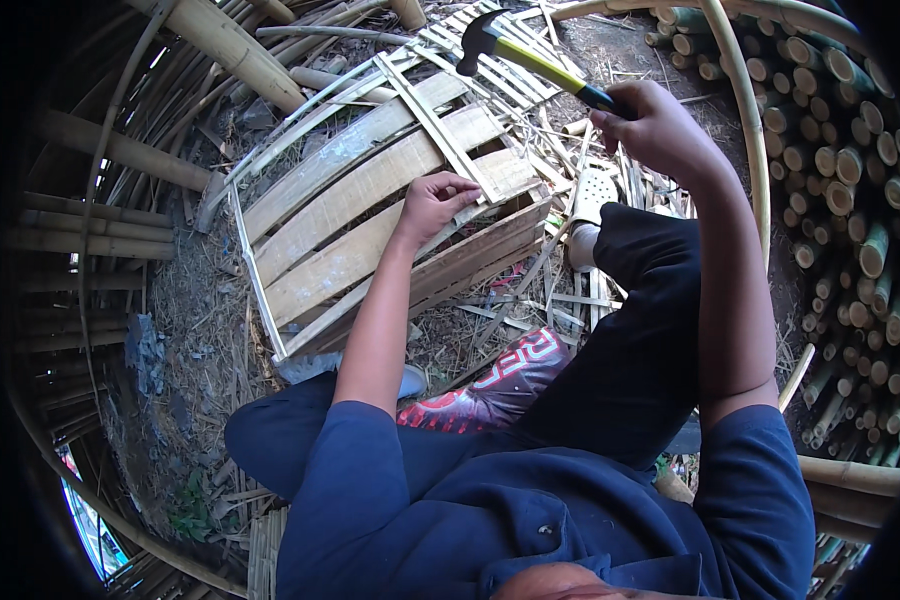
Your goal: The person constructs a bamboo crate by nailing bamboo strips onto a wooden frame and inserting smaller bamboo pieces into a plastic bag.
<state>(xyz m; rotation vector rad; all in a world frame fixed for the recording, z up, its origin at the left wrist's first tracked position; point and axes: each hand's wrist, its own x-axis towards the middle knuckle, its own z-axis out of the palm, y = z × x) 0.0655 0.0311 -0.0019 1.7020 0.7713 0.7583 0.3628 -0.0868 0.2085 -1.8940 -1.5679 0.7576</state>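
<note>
A claw hammer [538, 66] with a dark head and a yellow-and-black handle is raised in my right hand [642, 128], its head up and to the left. Below it, a slatted wooden crate [345, 200] lies in front of me, wide boards facing up. A pale strip [432, 130] crosses these boards near the crate's right end. At this strip's near end, my left hand [438, 208] is closed, thumb and fingertips pinched together. Whatever sits between those fingertips is too small to make out. The hammer head is well away from my left hand.
Cut bamboo poles [845, 180] are stacked at the right. Thick bamboo posts [230, 45] and rails stand at the left. A slatted panel [510, 75] lies beyond the crate. Straw and bamboo scraps litter the ground. A printed dark-red sack [510, 380] lies between my legs.
</note>
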